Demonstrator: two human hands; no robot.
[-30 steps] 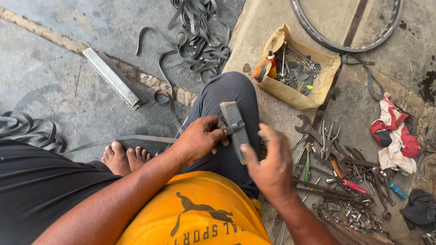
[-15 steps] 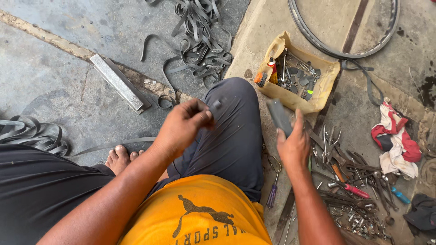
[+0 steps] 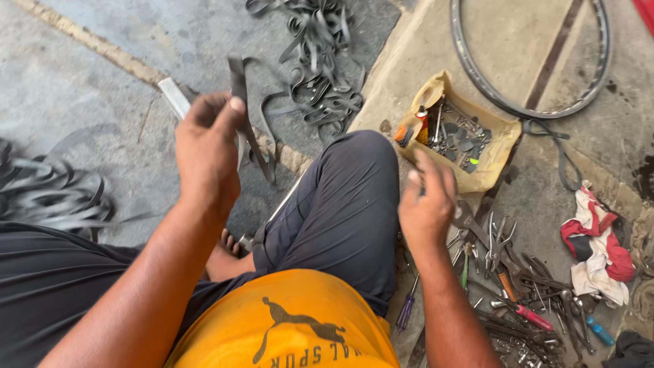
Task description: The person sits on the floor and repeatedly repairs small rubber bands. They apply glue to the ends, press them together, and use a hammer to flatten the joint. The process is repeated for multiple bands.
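The left hand was raised at about ten o'clock from the bent knee, its thumb and fingers pinched shut on a dark rubber strip. The strip ran from above the thumb down and to the right, its lower end hanging over the grey floor near a pale metal bar. The right hand hovered at three o'clock of the knee, fingers loosely curled; whether it held anything could not be told, since the fingertips were blurred.

Just past the right hand, at one o'clock, sat a yellow tray filled with small parts. Beyond the tray, at twelve o'clock, lay a wheel rim. A scatter of tools, pliers and screwdrivers among them, lay at four o'clock of the right hand, with a red-and-white rag farther right. A heap of rubber strips lay at twelve o'clock of the knee, another pile at nine o'clock.
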